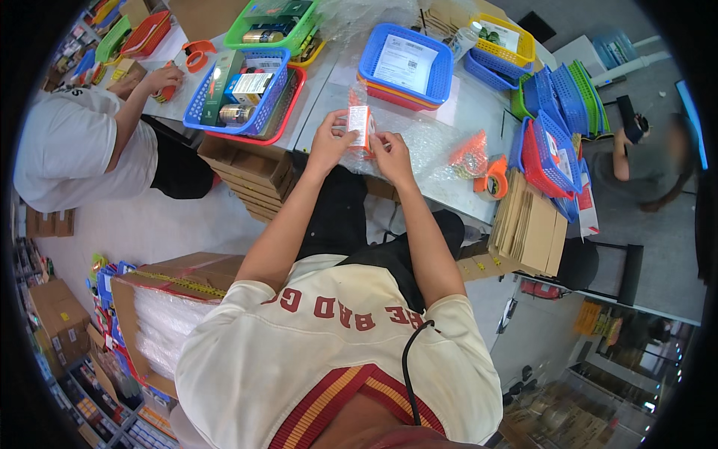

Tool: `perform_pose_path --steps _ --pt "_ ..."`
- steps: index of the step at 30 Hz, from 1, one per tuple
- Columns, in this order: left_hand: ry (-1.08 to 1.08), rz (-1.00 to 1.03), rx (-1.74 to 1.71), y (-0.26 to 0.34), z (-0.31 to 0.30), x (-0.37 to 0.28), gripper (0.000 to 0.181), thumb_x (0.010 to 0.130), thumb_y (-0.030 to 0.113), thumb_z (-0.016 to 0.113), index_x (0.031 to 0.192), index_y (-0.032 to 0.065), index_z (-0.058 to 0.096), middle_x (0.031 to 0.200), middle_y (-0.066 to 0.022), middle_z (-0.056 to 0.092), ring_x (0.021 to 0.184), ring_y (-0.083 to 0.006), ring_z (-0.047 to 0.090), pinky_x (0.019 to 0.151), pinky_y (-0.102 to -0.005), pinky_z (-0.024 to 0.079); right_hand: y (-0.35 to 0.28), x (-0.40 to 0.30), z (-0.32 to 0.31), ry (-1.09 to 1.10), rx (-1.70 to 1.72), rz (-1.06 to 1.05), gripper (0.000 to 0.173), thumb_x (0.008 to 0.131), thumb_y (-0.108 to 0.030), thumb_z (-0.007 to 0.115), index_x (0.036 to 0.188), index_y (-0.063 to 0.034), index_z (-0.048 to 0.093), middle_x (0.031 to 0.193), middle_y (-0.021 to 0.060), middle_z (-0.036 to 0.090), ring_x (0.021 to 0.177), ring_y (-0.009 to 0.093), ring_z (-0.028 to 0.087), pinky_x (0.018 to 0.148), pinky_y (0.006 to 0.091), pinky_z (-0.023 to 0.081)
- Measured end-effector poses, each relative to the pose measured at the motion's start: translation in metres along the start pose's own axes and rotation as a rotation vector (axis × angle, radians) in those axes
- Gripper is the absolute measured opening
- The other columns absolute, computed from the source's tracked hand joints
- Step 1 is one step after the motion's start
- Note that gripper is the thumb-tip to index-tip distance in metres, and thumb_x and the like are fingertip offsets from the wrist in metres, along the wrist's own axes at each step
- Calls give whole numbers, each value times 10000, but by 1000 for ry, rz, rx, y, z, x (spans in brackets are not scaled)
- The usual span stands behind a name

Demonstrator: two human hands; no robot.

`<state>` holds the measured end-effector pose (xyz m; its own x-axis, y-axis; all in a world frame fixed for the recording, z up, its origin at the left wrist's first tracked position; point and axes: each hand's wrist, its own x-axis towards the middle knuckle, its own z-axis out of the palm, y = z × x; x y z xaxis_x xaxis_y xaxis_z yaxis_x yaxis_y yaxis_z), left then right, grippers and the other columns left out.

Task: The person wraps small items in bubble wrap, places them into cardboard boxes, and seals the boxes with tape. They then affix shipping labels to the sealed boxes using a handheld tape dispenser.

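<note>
Both of my hands hold a small white and orange carton (359, 126) upright over the table. My left hand (331, 140) grips its left side, with the thumb across the printed face. On the lower right edge are the fingers of my right hand (391, 154). Under the carton spreads a sheet of clear bubble wrap (412, 143), with a strip of orange print behind the carton. Further right on the table, a crumpled piece of orange-printed wrap (470, 154) lies beside an orange tape dispenser (492, 178) with a roll of tape.
A blue plastic basket (367, 53) with a printed sheet tops a stack ahead. Another blue basket (193, 109) holds boxes and a jar at the left. Flattened cardboard (527, 224) stands near the table's right end. A co-worker in a white shirt (84, 146) works at the left.
</note>
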<state>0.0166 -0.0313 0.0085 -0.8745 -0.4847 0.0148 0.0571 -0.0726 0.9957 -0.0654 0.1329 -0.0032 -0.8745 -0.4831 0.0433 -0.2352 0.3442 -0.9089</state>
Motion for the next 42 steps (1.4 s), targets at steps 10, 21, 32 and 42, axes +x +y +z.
perform_pose_path --steps 10,21,32,42 --pt "-9 -9 93 -1 32 -3 584 861 195 745 1393 40 560 1248 -168 603 902 -215 628 778 -353 543 -24 4 -19 -13 436 213 280 943 -249 714 1030 0 620 896 75 639 667 118 620 522 276 506" --pt "-85 -52 156 11 16 -17 472 888 209 719 1310 8 651 1239 -182 625 1024 -254 637 847 -352 536 -17 -16 -9 -19 702 341 233 975 -191 669 1086 -23 554 889 85 661 668 145 643 543 289 547" --pt "-49 -247 -73 -19 24 -21 507 928 79 672 1415 12 550 1155 -106 641 1029 -187 632 827 -311 545 41 -21 -24 322 375 121 199 891 -68 704 1066 9 652 912 96 702 778 154 652 683 289 528" --pt "-72 -246 -16 -30 1 -23 416 954 86 627 1357 -11 592 1143 -110 680 989 -156 649 828 -300 534 34 -15 -18 210 339 251 319 923 -146 653 1180 40 686 987 126 716 879 193 681 748 334 548"
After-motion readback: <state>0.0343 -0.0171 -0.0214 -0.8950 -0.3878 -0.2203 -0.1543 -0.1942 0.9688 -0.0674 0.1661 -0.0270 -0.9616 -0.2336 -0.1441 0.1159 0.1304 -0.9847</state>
